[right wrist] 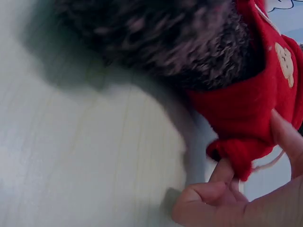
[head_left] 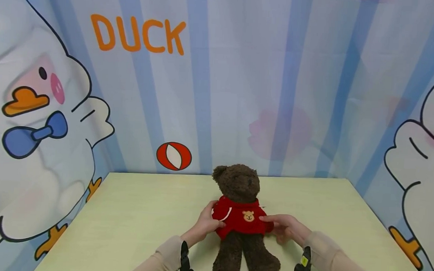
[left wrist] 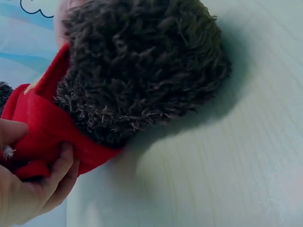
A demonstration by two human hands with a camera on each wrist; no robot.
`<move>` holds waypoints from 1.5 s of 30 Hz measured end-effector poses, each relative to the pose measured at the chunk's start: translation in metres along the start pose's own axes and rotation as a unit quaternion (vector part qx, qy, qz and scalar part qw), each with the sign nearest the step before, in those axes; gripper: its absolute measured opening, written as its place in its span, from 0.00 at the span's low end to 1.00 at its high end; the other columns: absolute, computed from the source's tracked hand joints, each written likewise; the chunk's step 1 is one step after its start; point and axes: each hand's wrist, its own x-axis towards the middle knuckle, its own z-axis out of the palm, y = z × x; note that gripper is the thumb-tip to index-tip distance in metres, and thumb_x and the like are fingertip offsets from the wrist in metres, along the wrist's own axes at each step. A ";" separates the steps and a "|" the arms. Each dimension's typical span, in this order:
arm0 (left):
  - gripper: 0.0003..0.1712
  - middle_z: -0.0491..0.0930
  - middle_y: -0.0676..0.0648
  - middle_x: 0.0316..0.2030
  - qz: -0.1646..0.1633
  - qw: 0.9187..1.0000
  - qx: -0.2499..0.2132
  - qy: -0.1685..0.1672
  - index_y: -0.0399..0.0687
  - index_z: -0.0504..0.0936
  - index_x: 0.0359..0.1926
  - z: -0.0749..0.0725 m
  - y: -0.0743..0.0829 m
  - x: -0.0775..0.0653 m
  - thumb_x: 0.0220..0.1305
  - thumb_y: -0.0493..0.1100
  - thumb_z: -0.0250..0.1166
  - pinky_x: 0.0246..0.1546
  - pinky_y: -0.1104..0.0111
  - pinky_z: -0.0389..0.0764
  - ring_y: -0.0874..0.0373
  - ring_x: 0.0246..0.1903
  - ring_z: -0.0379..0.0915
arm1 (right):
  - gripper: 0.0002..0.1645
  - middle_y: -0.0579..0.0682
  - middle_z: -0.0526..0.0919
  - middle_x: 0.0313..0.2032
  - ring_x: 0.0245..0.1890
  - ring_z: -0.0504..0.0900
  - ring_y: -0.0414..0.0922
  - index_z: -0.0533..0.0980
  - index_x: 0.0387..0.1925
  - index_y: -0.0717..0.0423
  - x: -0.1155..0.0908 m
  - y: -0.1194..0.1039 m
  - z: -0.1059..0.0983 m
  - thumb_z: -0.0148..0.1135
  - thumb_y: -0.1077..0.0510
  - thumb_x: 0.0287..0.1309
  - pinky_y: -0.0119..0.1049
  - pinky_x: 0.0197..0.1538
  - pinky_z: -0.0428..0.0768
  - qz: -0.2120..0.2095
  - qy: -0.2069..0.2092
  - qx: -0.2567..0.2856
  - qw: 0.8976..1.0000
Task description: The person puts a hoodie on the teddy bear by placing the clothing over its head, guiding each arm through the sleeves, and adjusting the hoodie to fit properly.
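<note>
a small booth-like set, decorated in a nursery manner, is shown. a pale yellow table (head_left: 143, 213) is enclosed at the back and on both sides by a softly creased fabric backdrop (head_left: 238, 79). blue and white stripes are printed across it, and the word "duck" (head_left: 136, 35) is spelled in orange. the left side is filled by a big white cartoon duck (head_left: 32, 207) with a blue bow tie (head_left: 42, 133); a red-and-white ball (head_left: 173, 155) is printed low at the back. on the right, another white cartoon figure (head_left: 425, 203) is partly seen. whether the set is housed in a home or a studio cannot be told.
</note>
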 end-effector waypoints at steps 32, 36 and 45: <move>0.60 0.57 0.31 0.55 0.044 0.966 0.229 -0.109 0.49 0.49 0.67 0.009 0.010 0.019 0.34 0.53 0.75 0.45 0.49 0.72 0.39 0.51 0.64 | 0.29 0.48 0.78 0.22 0.33 0.74 0.48 0.75 0.38 0.61 -0.013 -0.014 0.005 0.58 0.39 0.50 0.39 0.37 0.67 0.012 0.025 -0.095 0.995; 0.58 0.60 0.31 0.52 0.029 0.966 0.240 -0.092 0.45 0.51 0.64 0.011 0.010 0.015 0.34 0.48 0.75 0.42 0.48 0.73 0.39 0.46 0.67 | 0.24 0.44 0.70 0.13 0.17 0.66 0.40 0.71 0.15 0.55 -0.011 -0.006 0.010 0.56 0.40 0.52 0.31 0.24 0.64 -0.106 0.065 -0.191 0.974; 0.59 0.57 0.29 0.53 0.010 0.963 0.253 -0.088 0.44 0.49 0.64 0.015 0.016 0.010 0.34 0.46 0.76 0.42 0.48 0.73 0.36 0.45 0.68 | 0.19 0.47 0.66 0.11 0.11 0.62 0.40 0.66 0.13 0.55 -0.008 -0.002 0.028 0.57 0.56 0.55 0.29 0.17 0.59 -0.336 0.196 -0.453 0.802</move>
